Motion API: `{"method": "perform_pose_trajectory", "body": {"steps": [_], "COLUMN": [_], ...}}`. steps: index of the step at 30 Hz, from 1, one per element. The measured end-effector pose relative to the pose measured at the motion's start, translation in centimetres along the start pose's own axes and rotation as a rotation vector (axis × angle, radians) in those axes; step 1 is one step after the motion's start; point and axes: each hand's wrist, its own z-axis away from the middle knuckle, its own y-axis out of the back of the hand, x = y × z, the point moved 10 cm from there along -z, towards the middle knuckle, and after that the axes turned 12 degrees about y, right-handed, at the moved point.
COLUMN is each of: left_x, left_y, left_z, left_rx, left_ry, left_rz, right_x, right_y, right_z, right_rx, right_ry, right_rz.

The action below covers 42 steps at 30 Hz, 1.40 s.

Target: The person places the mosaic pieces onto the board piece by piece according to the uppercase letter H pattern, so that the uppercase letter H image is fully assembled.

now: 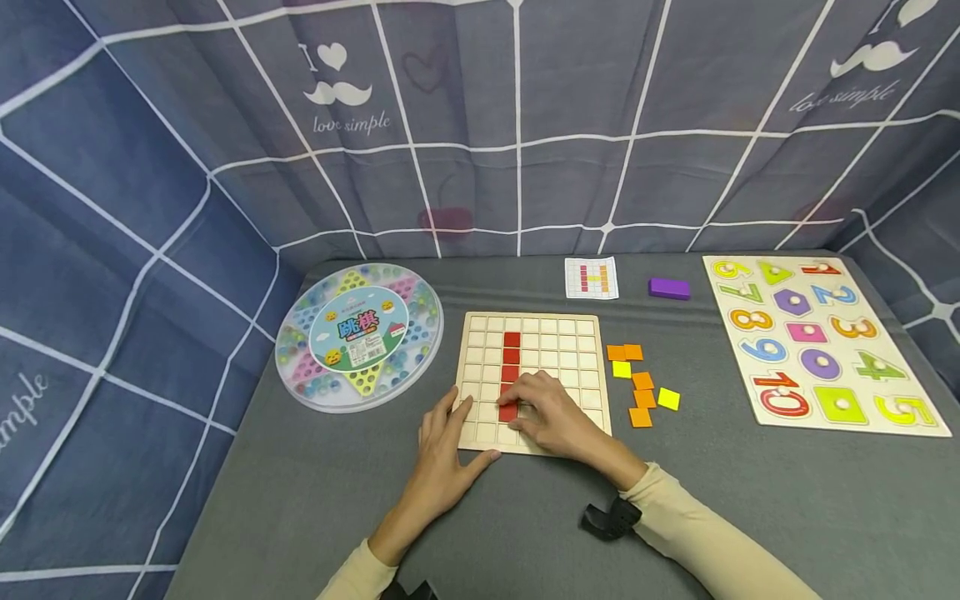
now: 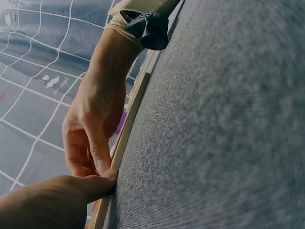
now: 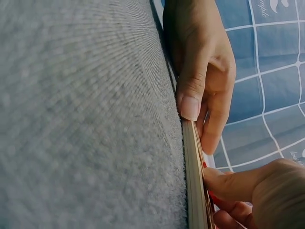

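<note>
A wooden grid board [image 1: 555,348] lies on the grey cloth, with a column of red square tiles [image 1: 511,356] in its cells. The left hand [image 1: 438,467] steadies the board, its fingers spread over the left side and its thumb at the near edge [image 2: 127,131]. Thumb and curled fingers of the right hand [image 1: 551,417] pinch the lowest red tile [image 1: 507,412] in the column; its fingers partly hide that tile. In the right wrist view, red shows between the thumb [image 3: 224,183] and the fingers, close over the board.
Orange tiles [image 1: 642,381] and yellow tiles [image 1: 668,399] lie loose right of the board. Behind are a pattern card [image 1: 591,278] and a purple block [image 1: 669,288]. A round marble game box [image 1: 360,329] sits left, a number-and-shape puzzle board [image 1: 825,350] right. A patterned curtain [image 1: 480,108] encloses the back.
</note>
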Motion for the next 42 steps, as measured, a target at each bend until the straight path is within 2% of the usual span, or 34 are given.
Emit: {"method": "perform_pose_trajectory", "body": {"steps": [9, 18, 28, 33, 38, 42], "left_x": [-0.1, 0.0, -0.1, -0.3, -0.2, -0.2], "left_y": [0.0, 0.0, 0.0, -0.2, -0.2, -0.2], "left_z": [0.0, 0.1, 0.1, 0.1, 0.2, 0.1], "left_rx": [0.000, -0.005, -0.005, -0.008, -0.011, -0.007], "left_ry": [0.000, 0.006, 0.007, 0.017, 0.018, 0.017], "left_rz": [-0.003, 0.002, -0.001, -0.010, -0.004, 0.008], "right_x": [-0.5, -0.2, -0.2, -0.5, -0.8, 0.5], "right_y": [0.3, 0.1, 0.0, 0.0, 1.4, 3.8], "right_z": [0.1, 0.1, 0.1, 0.3, 1.0, 2.0], "right_rx": [-0.016, -0.043, -0.061, -0.105, -0.109, -0.070], "right_ry": [0.047, 0.005, 0.008, 0.054, 0.132, 0.100], "right_rz": [0.003, -0.021, -0.014, -0.007, -0.014, 0.008]}}
